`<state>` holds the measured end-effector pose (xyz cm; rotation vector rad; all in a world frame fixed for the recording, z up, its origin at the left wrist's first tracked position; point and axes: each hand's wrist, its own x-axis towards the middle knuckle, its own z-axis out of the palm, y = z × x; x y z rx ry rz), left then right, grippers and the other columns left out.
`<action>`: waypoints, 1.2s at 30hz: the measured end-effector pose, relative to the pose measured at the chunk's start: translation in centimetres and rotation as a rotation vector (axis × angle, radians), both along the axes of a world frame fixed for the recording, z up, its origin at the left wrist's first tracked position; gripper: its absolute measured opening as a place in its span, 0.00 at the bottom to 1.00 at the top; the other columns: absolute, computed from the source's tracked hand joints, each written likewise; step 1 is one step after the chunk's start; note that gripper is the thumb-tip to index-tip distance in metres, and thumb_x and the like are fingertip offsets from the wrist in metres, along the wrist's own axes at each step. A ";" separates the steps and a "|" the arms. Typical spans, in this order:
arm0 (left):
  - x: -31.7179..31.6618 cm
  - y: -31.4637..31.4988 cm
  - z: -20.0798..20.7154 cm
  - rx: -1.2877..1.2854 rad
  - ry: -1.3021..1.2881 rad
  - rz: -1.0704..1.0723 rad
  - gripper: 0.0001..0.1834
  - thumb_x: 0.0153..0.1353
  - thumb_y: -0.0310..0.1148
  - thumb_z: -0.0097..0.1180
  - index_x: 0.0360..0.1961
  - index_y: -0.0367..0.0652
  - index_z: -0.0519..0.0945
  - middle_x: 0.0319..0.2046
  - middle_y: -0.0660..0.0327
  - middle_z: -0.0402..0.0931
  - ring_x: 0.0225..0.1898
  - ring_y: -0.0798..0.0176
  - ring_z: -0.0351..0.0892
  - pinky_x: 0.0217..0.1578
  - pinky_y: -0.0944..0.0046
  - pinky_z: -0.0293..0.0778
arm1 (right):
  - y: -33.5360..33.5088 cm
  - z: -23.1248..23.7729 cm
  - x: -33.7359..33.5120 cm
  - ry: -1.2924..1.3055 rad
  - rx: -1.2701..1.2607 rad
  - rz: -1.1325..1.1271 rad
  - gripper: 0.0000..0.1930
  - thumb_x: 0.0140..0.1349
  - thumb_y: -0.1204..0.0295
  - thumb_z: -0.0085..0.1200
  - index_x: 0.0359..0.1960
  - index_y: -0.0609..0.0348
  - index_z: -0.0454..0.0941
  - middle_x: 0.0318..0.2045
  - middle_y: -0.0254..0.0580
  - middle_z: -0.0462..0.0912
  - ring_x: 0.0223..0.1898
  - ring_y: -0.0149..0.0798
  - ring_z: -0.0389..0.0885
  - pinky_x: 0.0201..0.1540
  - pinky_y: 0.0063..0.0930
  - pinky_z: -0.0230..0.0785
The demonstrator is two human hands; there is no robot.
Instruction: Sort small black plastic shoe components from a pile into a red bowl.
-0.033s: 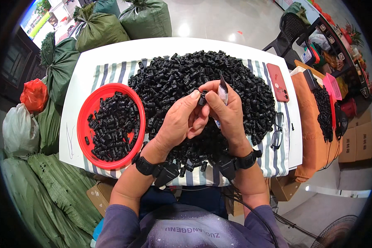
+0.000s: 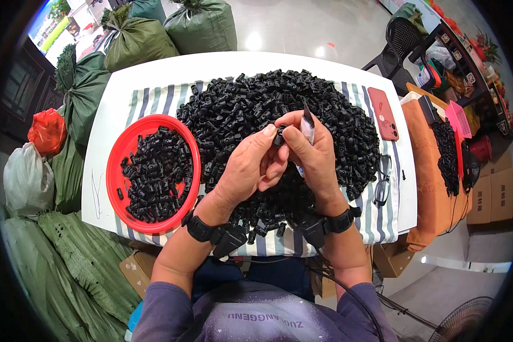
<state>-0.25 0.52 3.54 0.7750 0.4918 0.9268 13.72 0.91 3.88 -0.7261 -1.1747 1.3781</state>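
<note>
Over the heap of small black plastic parts (image 2: 256, 102), my two hands meet near the middle of the table. My left hand (image 2: 249, 162) is closed, pinching one small black plastic part (image 2: 279, 137) between thumb and fingertips. My right hand (image 2: 314, 151) touches the same part with its thumb. In its curled fingers it also holds a small knife (image 2: 308, 126) with a dark pointed blade and a whitish, wrapped-looking handle; the blade points away from me. Left of my hands stands a round red tray (image 2: 196, 171) holding many similar black parts.
A striped cloth (image 2: 385, 222) lies under the heap on a white table (image 2: 100, 188). Eyeglasses (image 2: 383, 181) and a red phone (image 2: 383, 114) lie at the right. Green sacks (image 2: 202, 28) stand along the far and left sides. An orange-covered surface (image 2: 430, 171) adjoins the right, beyond it cardboard boxes (image 2: 492, 194).
</note>
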 end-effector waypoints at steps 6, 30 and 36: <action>0.1 0.1 -0.5 -0.004 -0.049 -0.037 0.25 0.69 0.51 0.34 0.25 0.42 0.68 0.12 0.68 0.58 0.10 0.76 0.52 0.09 0.79 0.52 | -0.1 0.2 0.3 0.058 -0.065 0.062 0.10 0.64 0.69 0.50 0.41 0.63 0.73 0.25 0.32 0.77 0.24 0.21 0.75 0.26 0.11 0.66; -0.8 0.9 -1.4 -0.038 -0.042 0.208 0.15 0.68 0.45 0.41 0.34 0.47 0.73 0.24 0.68 0.73 0.21 0.78 0.72 0.15 0.79 0.68 | -0.8 0.7 -0.5 -0.775 0.418 -0.191 0.29 0.56 0.54 0.57 0.57 0.53 0.67 0.37 0.46 0.80 0.32 0.45 0.82 0.33 0.29 0.73; -0.8 0.8 -1.3 -0.025 -0.033 0.211 0.15 0.67 0.46 0.41 0.35 0.47 0.73 0.26 0.68 0.74 0.26 0.77 0.75 0.23 0.75 0.74 | -0.8 0.5 -0.6 -0.813 0.454 -0.234 0.27 0.57 0.57 0.56 0.56 0.52 0.68 0.44 0.46 0.79 0.35 0.46 0.82 0.34 0.30 0.74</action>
